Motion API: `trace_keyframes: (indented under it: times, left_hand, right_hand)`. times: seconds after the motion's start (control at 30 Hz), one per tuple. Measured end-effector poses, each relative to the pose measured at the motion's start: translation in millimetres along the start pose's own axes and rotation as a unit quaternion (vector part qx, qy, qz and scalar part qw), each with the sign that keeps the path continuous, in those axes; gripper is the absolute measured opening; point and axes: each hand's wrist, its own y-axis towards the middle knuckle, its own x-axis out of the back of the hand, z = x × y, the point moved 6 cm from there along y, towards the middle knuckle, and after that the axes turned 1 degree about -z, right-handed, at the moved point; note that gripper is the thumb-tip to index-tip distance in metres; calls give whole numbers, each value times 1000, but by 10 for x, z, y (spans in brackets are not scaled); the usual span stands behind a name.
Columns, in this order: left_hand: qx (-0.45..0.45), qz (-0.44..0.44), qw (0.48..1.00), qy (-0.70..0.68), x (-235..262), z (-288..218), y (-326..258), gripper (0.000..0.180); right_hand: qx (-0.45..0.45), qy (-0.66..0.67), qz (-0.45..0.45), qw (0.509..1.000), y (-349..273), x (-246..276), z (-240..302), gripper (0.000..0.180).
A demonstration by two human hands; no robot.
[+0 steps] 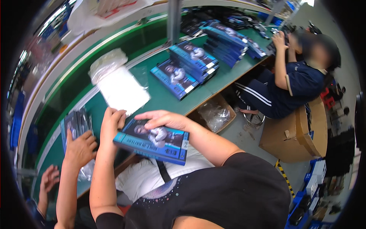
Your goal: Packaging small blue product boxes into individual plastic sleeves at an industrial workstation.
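My right hand [164,119] grips a blue and black flat box [156,143] with a picture of a figure on its face. The box is tilted in front of my chest, its left end close to my left wrist. My left hand [112,121] is closed, fingertips pressed together at the near edge of a white stack of flat plastic bags [124,89]. Whatever its fingers pinch is too small to make out. Farther along the green table, similar boxes [179,78] lie side by side and piled up.
At the left a co-worker's hand [81,149] rests by plastic-wrapped boxes [78,124]. Another person [305,76] sits at the far right, beside a large cardboard carton [291,135]. A smaller carton [215,114] with clear plastic stands under the green table [158,103]. A metal post [174,23] rises behind.
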Motion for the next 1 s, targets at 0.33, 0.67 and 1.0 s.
trace_keyframes:
  times: [0.33, 0.67, 1.0]
  left_hand:
    - [-30, 24, 998, -52, -8, -213, 27, 10]
    - [230, 45, 930, -285, -141, 203, -107, 11]
    - [158, -26, 975, -156, 45, 92, -101, 23]
  right_hand:
    - [11, 42, -28, 999, -66, -16, -106, 63]
    - [100, -55, -132, 985, -175, 64, 126, 54]
    - [119, -156, -189, 962, -168, 55, 203, 55]
